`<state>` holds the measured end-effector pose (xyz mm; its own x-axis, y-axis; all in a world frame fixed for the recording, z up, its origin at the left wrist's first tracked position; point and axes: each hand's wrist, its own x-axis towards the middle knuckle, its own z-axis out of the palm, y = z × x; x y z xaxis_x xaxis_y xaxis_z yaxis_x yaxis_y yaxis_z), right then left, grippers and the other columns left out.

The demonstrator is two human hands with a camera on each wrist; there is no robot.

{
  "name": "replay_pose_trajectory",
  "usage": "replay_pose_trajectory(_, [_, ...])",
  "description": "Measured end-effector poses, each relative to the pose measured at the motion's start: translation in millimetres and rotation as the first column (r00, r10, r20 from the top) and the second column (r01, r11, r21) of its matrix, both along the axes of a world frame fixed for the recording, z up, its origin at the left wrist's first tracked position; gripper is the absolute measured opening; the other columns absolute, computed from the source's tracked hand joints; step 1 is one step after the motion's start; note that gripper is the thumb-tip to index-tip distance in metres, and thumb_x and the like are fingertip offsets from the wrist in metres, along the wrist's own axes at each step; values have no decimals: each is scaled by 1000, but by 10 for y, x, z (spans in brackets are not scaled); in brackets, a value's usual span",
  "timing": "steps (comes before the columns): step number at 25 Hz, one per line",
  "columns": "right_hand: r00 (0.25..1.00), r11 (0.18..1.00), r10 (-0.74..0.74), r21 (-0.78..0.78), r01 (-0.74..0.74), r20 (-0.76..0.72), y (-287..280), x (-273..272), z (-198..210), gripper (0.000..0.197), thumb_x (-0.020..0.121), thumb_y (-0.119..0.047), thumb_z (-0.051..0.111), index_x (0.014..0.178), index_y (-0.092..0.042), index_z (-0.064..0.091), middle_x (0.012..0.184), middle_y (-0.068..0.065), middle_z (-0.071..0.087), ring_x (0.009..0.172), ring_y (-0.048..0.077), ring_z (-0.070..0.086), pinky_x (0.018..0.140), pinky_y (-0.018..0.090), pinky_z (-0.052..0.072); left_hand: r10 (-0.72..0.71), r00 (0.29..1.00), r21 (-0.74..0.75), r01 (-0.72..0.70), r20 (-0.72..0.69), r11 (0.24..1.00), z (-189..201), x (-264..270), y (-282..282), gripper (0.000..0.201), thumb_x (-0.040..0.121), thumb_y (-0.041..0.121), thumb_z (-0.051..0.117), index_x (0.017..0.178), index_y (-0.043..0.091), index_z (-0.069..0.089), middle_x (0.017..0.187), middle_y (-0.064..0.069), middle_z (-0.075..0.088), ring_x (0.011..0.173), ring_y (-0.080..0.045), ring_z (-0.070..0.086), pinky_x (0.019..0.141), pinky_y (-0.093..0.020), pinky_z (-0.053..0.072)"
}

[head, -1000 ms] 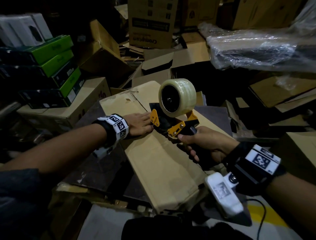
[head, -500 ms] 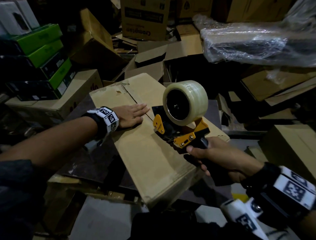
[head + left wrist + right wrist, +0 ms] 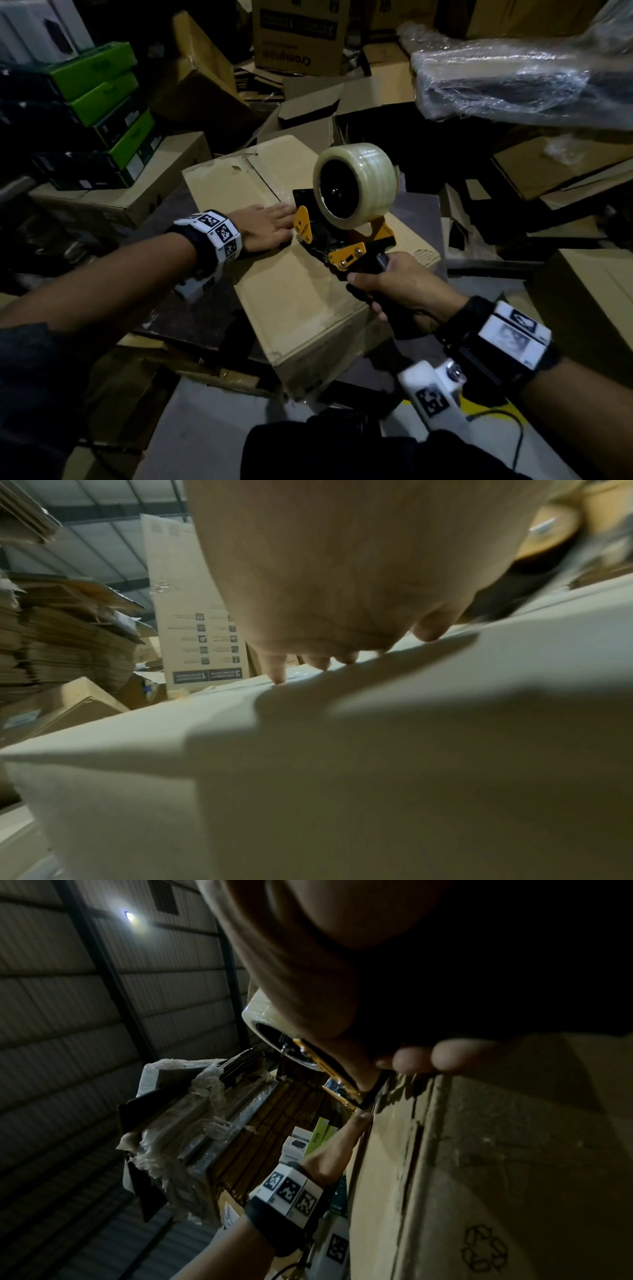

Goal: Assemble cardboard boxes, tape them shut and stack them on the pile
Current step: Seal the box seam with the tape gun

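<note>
We stand in a dim warehouse with ribbed metal walls [image 3: 85, 993] and one small lamp [image 3: 129, 915] high up. Cardboard lies heaped all round us: flattened sheets in a tall stack [image 3: 61, 647], open cartons, a bundle wrapped in crinkled clear plastic [image 3: 513, 78], and green and black boxes [image 3: 99, 99] piled at the left.

In front of us lies a long brown cardboard box [image 3: 294, 284], matt and smooth, its top flaps closed along a middle seam; a recycling mark [image 3: 483, 1248] is printed on one side.

Our left hand [image 3: 263, 226] lies flat on the box top, fingers straight and pressing the flap just beside the seam. Our right hand [image 3: 404, 291] is curled tight round the black handle of the tape gun [image 3: 342, 246], whose yellow metal frame carries a fat glossy roll of clear tape [image 3: 356, 185]. Its front end is down at the seam, close to our left fingertips.
</note>
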<state>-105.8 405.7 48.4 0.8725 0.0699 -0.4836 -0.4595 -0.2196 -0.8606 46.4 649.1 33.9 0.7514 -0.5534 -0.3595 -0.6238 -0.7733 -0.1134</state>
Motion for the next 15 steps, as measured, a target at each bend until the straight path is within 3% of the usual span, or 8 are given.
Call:
replay_pose_trajectory(4, [1000,1000,1,0,-1,25,226,361,24,17,94,-21,69,98,-4,64,64,5,56,42,12,46,39,23,39,-23,996,-2,24,89,1000,-15,54,93,45,105,25,22,149,16,28,161,2,3,148,-19,0,116,-38,21])
replay_pose_trajectory(6, [999,1000,12,-8,-12,43,319,523,38,16,95,-21,69,94,-6,64,62,4,56,42,12,45,40,22,40,61,996,-42,-58,63,997,32,101,104,46,105,26,20,150,19,26,160,4,10,146,-17,9,116,-39,20])
replay_pose_trajectory(10, [998,999,33,-3,-33,56,355,640,57,14,95,-20,68,92,-7,64,49,-3,55,42,12,46,40,23,41,93,991,-65,-86,100,994,-14,129,94,48,103,28,18,150,24,25,160,5,14,143,-16,18,115,-42,16])
replay_pose_trajectory(15, [998,998,62,-29,-61,34,241,476,85,20,95,-22,67,107,-6,63,63,1,59,48,12,49,43,25,42,155,986,-154,-144,61,978,-175,196,176,63,90,43,5,151,35,18,161,12,9,145,-9,16,117,-42,15])
